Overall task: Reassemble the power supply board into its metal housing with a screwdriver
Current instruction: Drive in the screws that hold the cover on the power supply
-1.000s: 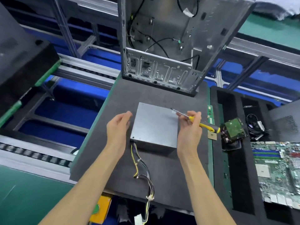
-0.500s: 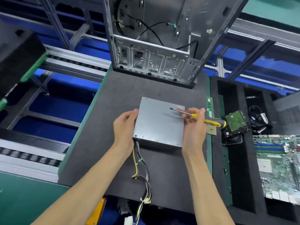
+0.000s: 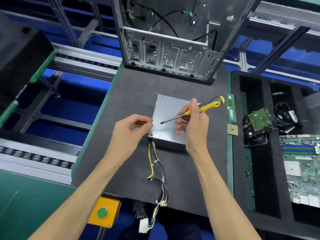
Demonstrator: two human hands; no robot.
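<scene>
The grey metal power supply housing (image 3: pixel 168 111) lies flat on the dark foam mat (image 3: pixel 135 94), its lid up. A bundle of yellow and black cables (image 3: pixel 156 170) trails from its near edge toward me. My right hand (image 3: pixel 194 125) grips a yellow-handled screwdriver (image 3: pixel 206 107); its tip points left and hovers over the lid near the near-left part. My left hand (image 3: pixel 131 130) rests at the housing's left edge, fingertips pinched together close to the screwdriver tip; whether they hold a screw is hidden.
An open computer case (image 3: pixel 166 37) stands at the mat's far edge. A black foam tray (image 3: pixel 263 153) on the right holds a hard drive (image 3: pixel 258 121), loose cables and a motherboard (image 3: pixel 304 165). RAM sticks (image 3: pixel 231 108) and a chip (image 3: pixel 232 129) lie beside the housing. An orange button box (image 3: pixel 103 212) sits below.
My right hand turned the screwdriver so its handle is up-right and its tip points down-left over the lid. My left hand curled its fingers into a pinch at the housing's left edge.
</scene>
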